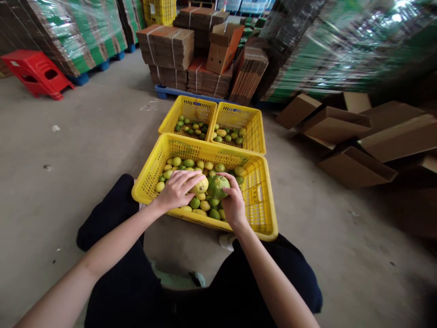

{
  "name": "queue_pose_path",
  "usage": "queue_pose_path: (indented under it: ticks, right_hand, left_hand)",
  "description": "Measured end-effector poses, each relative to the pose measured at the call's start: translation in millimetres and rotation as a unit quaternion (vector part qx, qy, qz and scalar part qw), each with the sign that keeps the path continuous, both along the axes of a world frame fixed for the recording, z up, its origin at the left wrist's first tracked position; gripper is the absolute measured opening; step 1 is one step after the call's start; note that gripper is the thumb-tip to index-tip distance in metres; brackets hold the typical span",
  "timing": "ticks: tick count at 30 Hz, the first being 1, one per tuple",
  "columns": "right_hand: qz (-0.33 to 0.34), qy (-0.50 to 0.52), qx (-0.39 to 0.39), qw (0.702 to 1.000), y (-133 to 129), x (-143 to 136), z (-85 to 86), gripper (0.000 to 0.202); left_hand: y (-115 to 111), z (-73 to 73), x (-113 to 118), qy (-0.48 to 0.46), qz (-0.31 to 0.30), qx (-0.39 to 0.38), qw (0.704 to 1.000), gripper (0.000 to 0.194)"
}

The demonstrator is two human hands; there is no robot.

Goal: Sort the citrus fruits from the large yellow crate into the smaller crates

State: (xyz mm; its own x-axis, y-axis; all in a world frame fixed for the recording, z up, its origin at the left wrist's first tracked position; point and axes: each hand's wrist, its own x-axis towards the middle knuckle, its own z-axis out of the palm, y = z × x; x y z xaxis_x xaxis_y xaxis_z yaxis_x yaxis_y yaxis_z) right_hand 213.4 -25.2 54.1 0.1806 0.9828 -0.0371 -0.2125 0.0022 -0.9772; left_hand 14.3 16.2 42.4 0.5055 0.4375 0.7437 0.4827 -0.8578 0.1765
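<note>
Over the large yellow crate (pixel 262 205), my left hand (pixel 179 187) is closed around a yellow lemon (pixel 200 185). Close to its right, my right hand (pixel 235 198) grips a green lemon (pixel 217 187) between thumb and fingers. Both fruits are held side by side, above many loose green and yellow lemons (pixel 205 206) in the crate. My left fingers cover part of the yellow one. Beyond stand two smaller yellow crates, the left one (pixel 167 119) and the right one (pixel 257 130), each with several green and yellow fruits at the bottom.
Flattened cardboard stacks (pixel 167 50) sit on a blue pallet (pixel 164 92) behind the crates. Open cardboard boxes (pixel 336 125) lie at right. A red stool (pixel 37 73) stands at far left. Wrapped green pallet loads (pixel 82 32) line the back. My legs (pixel 119 282) flank the large crate's near side.
</note>
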Motion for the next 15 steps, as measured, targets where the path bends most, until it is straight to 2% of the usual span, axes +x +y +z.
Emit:
queue_pose_path:
  ticks: [6, 11, 15]
  right_hand:
    - [0.031, -0.020, 0.047, 0.998, -2.6, 2.8, 0.4, 0.046]
    - [0.014, -0.087, 0.057, 0.994, -2.4, 3.3, -1.3, 0.037]
    - [0.015, -0.116, 0.068, 0.991, -2.6, 5.4, -4.2, 0.039]
  left_hand:
    - [-0.8, 1.9, 0.5, -0.015, 0.011, 0.019, 1.000, 0.064]
    - [-0.7, 2.8, 1.2, -0.021, 0.009, 0.037, 0.999, 0.062]
    - [-0.9, 0.4, 0.3, -0.020, 0.005, 0.024, 1.000, 0.067]
